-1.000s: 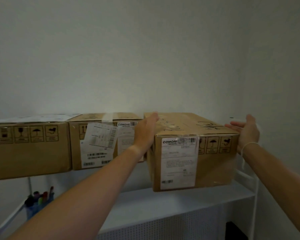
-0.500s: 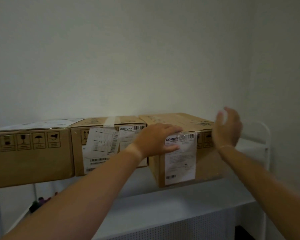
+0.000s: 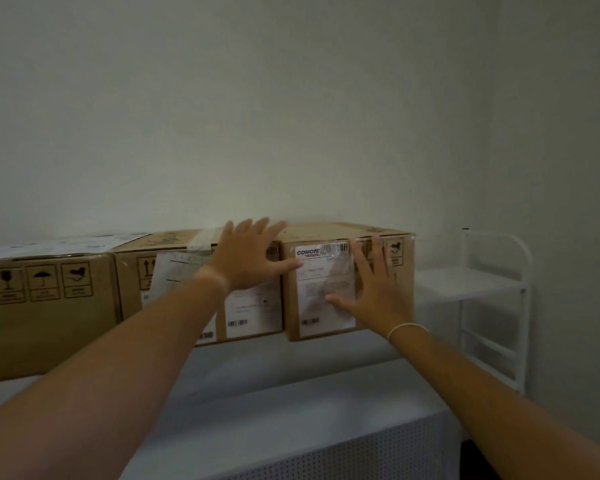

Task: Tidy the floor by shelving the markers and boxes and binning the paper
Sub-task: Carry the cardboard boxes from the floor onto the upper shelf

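Having left the box's sides, both hands, left [image 3: 248,258] and right [image 3: 371,289], flat-fingered, grip released, against right-hand box [image 3: 347,282] front.

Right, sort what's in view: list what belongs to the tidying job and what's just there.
Job:
right box, pressed by right hand
middle box, behind left hand
left box
shelf under the boxes

Just there:
wall
white side frame
wristband

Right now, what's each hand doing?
Left hand: open, fingers spread, on the two right-hand boxes' fronts.
Right hand: open, flat against the rightmost box.
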`<state>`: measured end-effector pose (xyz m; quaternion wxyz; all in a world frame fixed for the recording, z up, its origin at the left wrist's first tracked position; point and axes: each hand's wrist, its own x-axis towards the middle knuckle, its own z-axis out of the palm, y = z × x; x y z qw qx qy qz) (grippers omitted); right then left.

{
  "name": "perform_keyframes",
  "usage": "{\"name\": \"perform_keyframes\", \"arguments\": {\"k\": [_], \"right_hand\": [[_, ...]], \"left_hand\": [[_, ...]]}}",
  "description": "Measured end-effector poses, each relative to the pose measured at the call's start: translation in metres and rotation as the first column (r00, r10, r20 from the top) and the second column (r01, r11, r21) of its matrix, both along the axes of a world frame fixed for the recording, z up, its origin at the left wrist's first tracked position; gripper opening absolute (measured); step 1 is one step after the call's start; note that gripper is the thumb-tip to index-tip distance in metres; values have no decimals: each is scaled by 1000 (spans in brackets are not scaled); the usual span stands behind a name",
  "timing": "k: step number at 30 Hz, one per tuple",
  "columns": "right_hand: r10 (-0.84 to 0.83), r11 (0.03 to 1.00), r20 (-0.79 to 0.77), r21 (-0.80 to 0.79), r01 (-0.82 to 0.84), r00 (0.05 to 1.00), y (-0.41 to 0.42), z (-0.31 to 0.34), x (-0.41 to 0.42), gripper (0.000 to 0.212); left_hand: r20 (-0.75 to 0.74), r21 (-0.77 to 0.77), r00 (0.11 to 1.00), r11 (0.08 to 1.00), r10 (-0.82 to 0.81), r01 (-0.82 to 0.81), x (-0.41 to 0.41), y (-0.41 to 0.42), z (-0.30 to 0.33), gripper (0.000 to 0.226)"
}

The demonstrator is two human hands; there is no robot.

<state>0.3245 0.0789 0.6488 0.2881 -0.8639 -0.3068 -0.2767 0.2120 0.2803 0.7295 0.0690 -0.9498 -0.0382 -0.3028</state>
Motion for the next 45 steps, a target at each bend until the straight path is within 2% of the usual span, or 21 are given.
{"name": "perform_keyframes", "arguments": {"k": [2,8,12,16,21,26,28,30,37,42,45], "right_hand": [[-10,999,-17,-51,9,1000,6,3,11,110],[-96,990,-31,-109,92,995,30,2,26,114],[-125,987,-17,-103,122,992,32,0,24,115],[-135,984,-12,-120,133,991,31,2,22,113],[-37,997,-98,-66,31,995,23,5,19,109],[95,995,-244,37,-89,965,-19,-30,-5,97],[69,998,-329,22,-65,942,-45,-53,-16,93],[-10,998,-388,-60,-14,922,-76,-75,-26,89],[-223,975,-588,-136,177,778,-210,-149,-70,84],[-340,930,-710,-158,331,617,-303,-215,-104,77],[-376,901,-763,-171,398,525,-354,-263,-113,76]], "left_hand": [[-19,-26,995,995,95,-95,1,14,-6,102],[96,-68,994,997,52,-45,8,20,-15,76],[138,-2,987,997,83,-83,13,23,-23,67],[144,-8,985,995,97,-97,13,20,-22,63],[80,29,992,995,96,-99,9,14,-18,68],[191,19,978,996,-84,82,4,-17,-32,68],[164,11,974,987,-158,158,6,-37,-42,71],[144,-10,962,972,-232,236,12,-59,-58,70],[9,-284,868,831,-497,479,13,-174,-146,59],[-207,-485,782,756,-588,440,22,-255,-227,56],[-363,-543,703,752,-612,374,33,-301,-276,57]]}}
